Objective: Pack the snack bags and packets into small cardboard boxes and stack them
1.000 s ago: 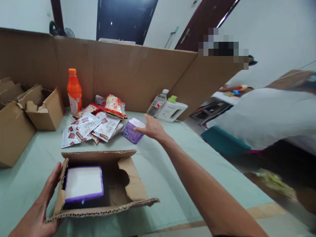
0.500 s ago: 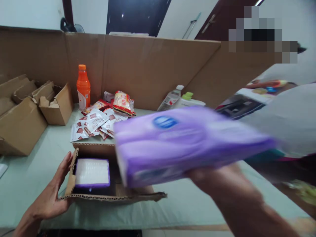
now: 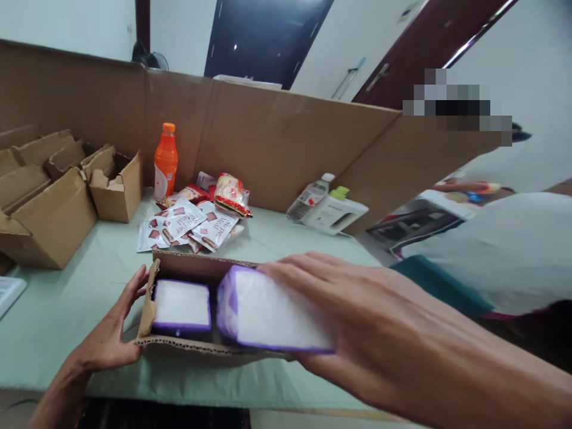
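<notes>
An open cardboard box (image 3: pixel 179 262) sits on the pale green table near me. One purple-and-white tissue pack (image 3: pixel 181 305) lies inside it on the left. My right hand (image 3: pixel 357 322) grips a second purple-and-white tissue pack (image 3: pixel 268 313) and holds it over the box's right half, tilted, its end at the box opening. My left hand (image 3: pixel 111 333) rests flat against the box's left flap, fingers stretched out, holding nothing.
Snack sachets (image 3: pixel 187 223), noodle packets (image 3: pixel 230 193) and an orange bottle (image 3: pixel 165 161) lie behind the box. A clear bottle (image 3: pixel 308 199) and white jug (image 3: pixel 335 211) lie at the right. Empty cartons (image 3: pixel 53 190) stand left. A cardboard screen (image 3: pixel 268 137) backs the table. Another person in white (image 3: pixel 500 250) is at right.
My right hand took the tissue pack from beside the snacks, swung it up close to the camera, and now has brought it down to the box. The left hand stayed on the flap.
</notes>
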`<control>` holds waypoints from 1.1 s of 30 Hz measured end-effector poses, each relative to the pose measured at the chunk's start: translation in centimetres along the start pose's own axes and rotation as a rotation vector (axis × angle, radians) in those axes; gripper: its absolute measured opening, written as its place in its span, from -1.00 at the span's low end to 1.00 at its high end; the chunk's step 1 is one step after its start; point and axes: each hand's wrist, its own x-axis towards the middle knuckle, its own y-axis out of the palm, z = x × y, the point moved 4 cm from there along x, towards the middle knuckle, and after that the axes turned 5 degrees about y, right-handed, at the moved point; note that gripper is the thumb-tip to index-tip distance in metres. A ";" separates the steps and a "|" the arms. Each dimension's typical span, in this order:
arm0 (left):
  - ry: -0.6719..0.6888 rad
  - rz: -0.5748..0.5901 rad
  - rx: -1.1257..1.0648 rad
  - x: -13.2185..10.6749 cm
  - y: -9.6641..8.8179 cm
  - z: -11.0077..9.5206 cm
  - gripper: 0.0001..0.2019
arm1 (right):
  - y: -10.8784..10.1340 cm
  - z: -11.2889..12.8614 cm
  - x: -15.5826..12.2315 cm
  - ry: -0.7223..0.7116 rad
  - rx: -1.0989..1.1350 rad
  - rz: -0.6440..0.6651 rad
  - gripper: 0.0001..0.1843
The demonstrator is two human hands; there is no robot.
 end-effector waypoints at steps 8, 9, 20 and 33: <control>-0.001 -0.014 0.044 0.1 0.1 -0.4 0.01 | 2.4 0.3 2.7 -0.079 -0.170 0.107 -0.72; -0.002 -0.009 0.049 0.1 0.1 -0.5 0.01 | 2.5 0.3 3.0 -0.079 -0.154 0.118 -0.72; 0.024 -0.012 0.061 0.2 0.1 -0.7 -0.02 | 6.5 -1.0 3.0 0.035 -0.019 0.294 -0.54; -0.032 0.004 0.107 -0.1 -0.5 0.1 0.05 | 7.5 -0.8 2.3 -0.028 -0.048 0.272 -0.92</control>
